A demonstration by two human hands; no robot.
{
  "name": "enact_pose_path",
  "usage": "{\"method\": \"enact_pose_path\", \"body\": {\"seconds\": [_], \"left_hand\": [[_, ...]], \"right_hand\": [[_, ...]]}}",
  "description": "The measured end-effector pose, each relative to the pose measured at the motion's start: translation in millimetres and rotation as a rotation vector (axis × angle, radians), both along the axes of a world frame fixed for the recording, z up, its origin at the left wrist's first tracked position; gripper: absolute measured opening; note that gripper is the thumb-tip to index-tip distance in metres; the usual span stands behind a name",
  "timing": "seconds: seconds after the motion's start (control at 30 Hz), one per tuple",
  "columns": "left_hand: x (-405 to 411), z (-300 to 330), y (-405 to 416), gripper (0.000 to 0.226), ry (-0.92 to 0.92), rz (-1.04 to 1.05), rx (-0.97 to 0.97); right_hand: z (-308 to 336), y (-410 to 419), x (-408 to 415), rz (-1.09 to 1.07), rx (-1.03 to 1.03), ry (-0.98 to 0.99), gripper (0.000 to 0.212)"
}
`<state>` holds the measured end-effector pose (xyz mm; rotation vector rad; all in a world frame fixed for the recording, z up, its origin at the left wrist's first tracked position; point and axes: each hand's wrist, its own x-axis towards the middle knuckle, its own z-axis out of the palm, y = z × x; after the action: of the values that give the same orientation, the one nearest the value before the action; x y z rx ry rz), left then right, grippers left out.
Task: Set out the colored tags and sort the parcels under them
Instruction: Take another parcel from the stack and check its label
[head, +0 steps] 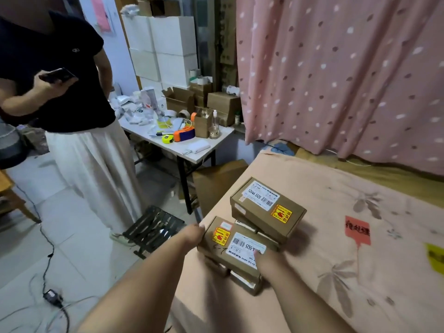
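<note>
Two hands: both grip my nearer parcel (234, 248), at 6 o'clock on the bed (312, 193).
Left hand (192, 234): fingers curled over its far-left end.
Right hand (269, 260): thumb pressed on its white label, other fingers hidden.
Farther parcel (268, 209): at 12 o'clock of the first, stacked on smaller boxes.
Red tag (358, 230): at 3 o'clock, flat on the sheet.
Yellow tag (436, 258): beyond it, at the frame edge.

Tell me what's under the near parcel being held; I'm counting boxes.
Under the near parcel two smaller boxes show at its front edge; anything further beneath is covered.
</note>
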<state>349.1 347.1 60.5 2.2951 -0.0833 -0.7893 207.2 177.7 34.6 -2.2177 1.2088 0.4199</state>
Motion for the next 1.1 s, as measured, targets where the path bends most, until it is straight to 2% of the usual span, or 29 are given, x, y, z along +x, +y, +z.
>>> {"method": "enact_pose_path", "body": {"seconds": [0.17, 0.33, 0.43, 0.6, 0.67, 0.73, 0.8, 0.83, 0.87, 0.93, 1.0, 1.1], "left_hand": [[-6, -30, -7, 0.024, 0.122, 0.078, -0.137], [-6, -38, 1, 0.023, 0.196, 0.216, -0.221], [2, -32, 9, 0.023, 0.192, 0.381, -0.267], [12, 1, 33, 0.023, 0.065, 0.648, -0.394], [11, 19, 43, 0.024, 0.036, 0.720, -0.493], [14, 37, 52, 0.030, 0.015, 0.751, -0.604], [24, 46, 59, 0.054, -0.028, 0.753, -0.698], [32, 46, 61, 0.065, -0.030, 0.755, -0.740], [38, 48, 61, 0.067, -0.035, 0.754, -0.793], [24, 80, 53, 0.054, -0.051, 0.707, -0.865], [9, 106, 40, 0.040, -0.040, 0.565, -0.920], [-12, 127, 20, 0.033, 0.035, 0.256, -0.965]], "right_hand": [[-57, -11, 6, -0.157, 0.069, -0.102, 0.064], [2, 21, 9, -0.328, 0.242, -0.287, 0.048], [22, 36, 19, -0.431, 0.368, -0.404, 0.042], [54, 61, 32, -0.467, 0.477, -0.460, 0.038], [59, 69, 36, -0.489, 0.626, -0.571, 0.045], [67, 71, 35, -0.498, 0.768, -0.615, 0.068], [83, 70, 30, -0.444, 0.941, -0.628, 0.092], [87, 68, 28, -0.390, 1.001, -0.629, 0.096], [94, 66, 26, -0.346, 1.034, -0.622, 0.094], [107, 64, 22, -0.267, 1.035, -0.639, 0.067], [115, 60, 22, -0.272, 1.043, -0.705, 0.046], [124, 54, 25, -0.376, 1.143, -0.862, 0.046]]}}
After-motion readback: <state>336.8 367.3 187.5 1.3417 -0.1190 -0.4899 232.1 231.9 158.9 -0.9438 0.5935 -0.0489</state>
